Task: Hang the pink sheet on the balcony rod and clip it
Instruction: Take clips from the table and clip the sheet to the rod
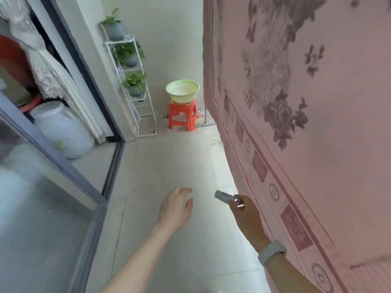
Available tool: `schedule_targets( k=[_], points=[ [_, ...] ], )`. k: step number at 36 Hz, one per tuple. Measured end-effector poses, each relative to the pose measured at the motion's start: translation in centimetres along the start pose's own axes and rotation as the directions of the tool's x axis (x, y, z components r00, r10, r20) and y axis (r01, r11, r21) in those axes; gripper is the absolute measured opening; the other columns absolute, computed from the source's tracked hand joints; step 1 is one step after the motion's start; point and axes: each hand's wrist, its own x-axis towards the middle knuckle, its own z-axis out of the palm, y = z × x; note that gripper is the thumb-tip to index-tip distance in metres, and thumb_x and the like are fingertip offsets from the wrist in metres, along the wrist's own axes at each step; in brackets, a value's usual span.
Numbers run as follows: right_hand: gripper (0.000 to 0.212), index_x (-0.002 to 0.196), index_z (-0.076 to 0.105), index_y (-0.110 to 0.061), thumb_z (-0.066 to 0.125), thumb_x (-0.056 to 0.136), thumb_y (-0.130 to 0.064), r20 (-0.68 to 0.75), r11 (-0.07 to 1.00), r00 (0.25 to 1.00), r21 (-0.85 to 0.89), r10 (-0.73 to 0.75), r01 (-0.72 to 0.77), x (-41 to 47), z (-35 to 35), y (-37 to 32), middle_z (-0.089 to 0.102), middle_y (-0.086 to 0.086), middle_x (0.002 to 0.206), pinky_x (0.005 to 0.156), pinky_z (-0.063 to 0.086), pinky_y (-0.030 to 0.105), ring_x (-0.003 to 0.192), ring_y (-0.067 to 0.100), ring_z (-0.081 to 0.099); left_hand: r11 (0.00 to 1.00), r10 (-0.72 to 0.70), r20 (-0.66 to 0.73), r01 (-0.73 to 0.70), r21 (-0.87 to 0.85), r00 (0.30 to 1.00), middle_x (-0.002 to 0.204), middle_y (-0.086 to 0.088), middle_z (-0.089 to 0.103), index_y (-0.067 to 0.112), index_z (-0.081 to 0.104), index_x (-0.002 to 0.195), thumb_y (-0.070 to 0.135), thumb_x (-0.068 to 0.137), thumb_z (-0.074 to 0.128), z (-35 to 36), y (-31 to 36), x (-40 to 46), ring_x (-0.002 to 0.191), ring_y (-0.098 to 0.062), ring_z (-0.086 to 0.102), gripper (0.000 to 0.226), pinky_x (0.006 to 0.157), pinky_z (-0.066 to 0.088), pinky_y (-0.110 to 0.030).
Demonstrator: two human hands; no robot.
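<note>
Pink sheet (306,123) already hanging, filling the right side of the view from top edge down past the floor line; rod itself out of frame above. Flower print and border band visible, cloth falling fairly flat.

Right hand (246,215) low, just beside the sheet's face, fingers curled round a small metal clip (227,198) — clip's flat end pointing away toward the floor ahead, jaws not readable at this size. Pale band (271,251) on that wrist.

Left hand (176,208) out over the floor tiles (160,157), fingers loose and spread, holding nothing, well apart from the sheet.

Judged step: hanging done, clipping not yet done.

To do it well:
- bring the clip up to the rod line, not the hanging face
- free left hand to pinch the fold flat over the rod first, so both layers sit in the bite
- squeeze wide, seat deep, let go slowly
- place near the sheet's end edge, where wind lifts first

Risk — a clip biting one layer only, or cloth bunched under it and slipping.

Beyond: green basin (182,92) on an orange stool (183,117), white plant rack (135,81) against the wall, sliding glass door (42,197) on the left.
</note>
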Motion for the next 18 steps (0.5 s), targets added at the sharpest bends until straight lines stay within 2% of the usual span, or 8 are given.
schedule_targets(
  k=[4,6,9,12,16,18],
  points=[
    [0.017,0.103,0.055,-0.016,0.055,0.088,-0.024,0.031,0.998,0.998,-0.008,-0.063,0.063,8.8,2.7,-4.6,0.057,0.003,0.1,0.06,0.037,0.017,0.074,0.01,0.052,0.999,0.018,-0.103,-0.014,0.038,0.995,0.12,-0.005,0.057,0.015,0.055,0.12,0.02,0.089,0.049,-3.3,-0.2,8.6,0.113,-0.027,0.051,0.032,0.093,0.042,-0.039],
    [0.015,0.102,0.054,-0.017,0.055,0.089,-0.023,0.048,0.995,0.994,-0.014,-0.093,0.094,12.9,4.6,-6.4,0.056,0.001,0.101,0.063,0.038,0.019,0.073,0.006,0.052,0.999,-0.018,-0.131,0.023,0.031,0.991,0.116,-0.006,0.06,0.014,0.058,0.116,0.021,0.088,0.048,-3.7,-2.0,12.0,0.109,-0.028,0.054,0.031,0.091,0.044,-0.039],
    [0.013,0.101,0.053,-0.018,0.054,0.089,-0.023,0.082,0.994,0.991,-0.032,-0.106,0.109,19.2,7.9,-8.4,0.055,0.0,0.101,0.062,0.039,0.018,0.072,0.005,0.052,0.996,-0.087,-0.092,0.09,0.029,0.992,0.115,-0.009,0.06,0.013,0.059,0.115,0.023,0.085,0.046,-3.5,-5.7,17.1,0.106,-0.031,0.056,0.034,0.089,0.045,-0.04],
    [0.016,0.105,0.053,-0.016,0.054,0.089,-0.021,0.114,0.992,0.987,-0.045,-0.111,0.116,26.1,11.3,-10.5,0.055,-0.002,0.099,0.061,0.038,0.017,0.073,0.008,0.053,0.99,-0.125,-0.051,0.128,0.052,0.991,0.124,-0.005,0.055,0.014,0.055,0.122,0.021,0.089,0.047,-3.8,-9.3,23.8,0.113,-0.027,0.052,0.034,0.093,0.042,-0.037],
    [0.01,0.099,0.05,-0.02,0.054,0.089,-0.02,0.098,0.996,0.992,-0.029,-0.082,0.085,35.4,15.5,-14.6,0.057,-0.002,0.095,0.06,0.04,0.02,0.073,0.007,0.052,0.99,-0.138,-0.063,0.14,0.027,0.988,0.126,-0.005,0.054,0.016,0.052,0.124,0.021,0.09,0.048,-6.2,-12.8,34.6,0.114,-0.025,0.051,0.035,0.094,0.04,-0.035],
    [0.012,0.1,0.05,-0.02,0.054,0.089,-0.019,0.087,0.997,0.994,-0.011,-0.071,0.072,39.9,17.5,-16.9,0.058,0.0,0.098,0.065,0.041,0.023,0.075,0.009,0.052,0.99,-0.136,-0.08,0.138,0.02,0.987,0.125,-0.006,0.054,0.015,0.053,0.124,0.021,0.09,0.048,-7.8,-14.1,40.2,0.114,-0.026,0.051,0.034,0.093,0.04,-0.035]
  ],
)
